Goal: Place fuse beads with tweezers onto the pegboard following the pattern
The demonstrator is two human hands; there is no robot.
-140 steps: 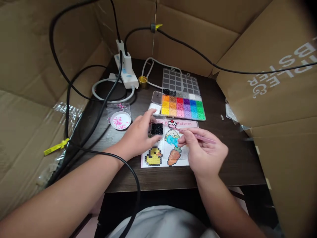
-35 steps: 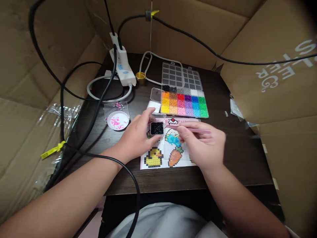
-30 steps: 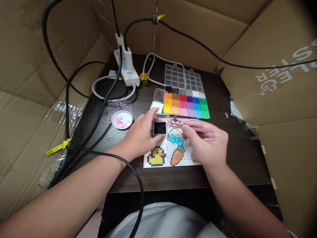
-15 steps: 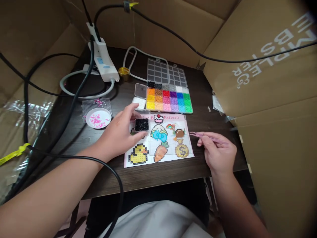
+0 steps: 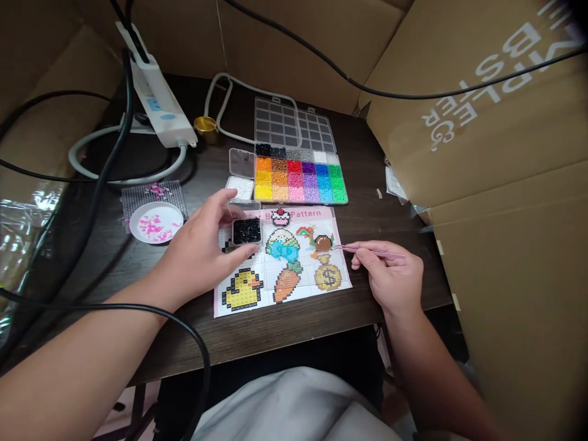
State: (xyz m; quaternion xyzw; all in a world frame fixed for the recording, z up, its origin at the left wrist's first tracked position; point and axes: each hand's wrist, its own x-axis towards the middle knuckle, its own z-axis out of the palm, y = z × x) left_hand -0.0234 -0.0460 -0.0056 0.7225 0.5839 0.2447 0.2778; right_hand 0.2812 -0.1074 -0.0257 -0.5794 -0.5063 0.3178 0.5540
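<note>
My left hand [image 5: 195,251] curls around a small clear box of black beads [image 5: 247,231], its thumb along the near side. The box is over the upper left of a printed bead pattern sheet [image 5: 345,277]. On the sheet are pictures of a yellow duck [image 5: 242,290], a carrot [image 5: 286,283] and a money bag [image 5: 327,275]. Pink tweezers [image 5: 381,252] are pinched in my right hand [image 5: 395,278]. Their tips point left over the sheet's right edge, close to a round brown bead figure [image 5: 323,243]. Whether the tips hold a bead is too small to tell.
Behind the sheet lies an open organizer of coloured beads [image 5: 301,177]. Beside it is a box of white beads [image 5: 239,188]. At left are a white dish with pink beads [image 5: 156,222], a pegboard [image 5: 177,195] and a power strip [image 5: 160,110]. A black cable [image 5: 195,337] crosses my left forearm.
The view has shifted, so the tabletop appears further left. The tweezers' tips have moved inward over the sheet, closer to the brown figure. My left hand still holds the box.
</note>
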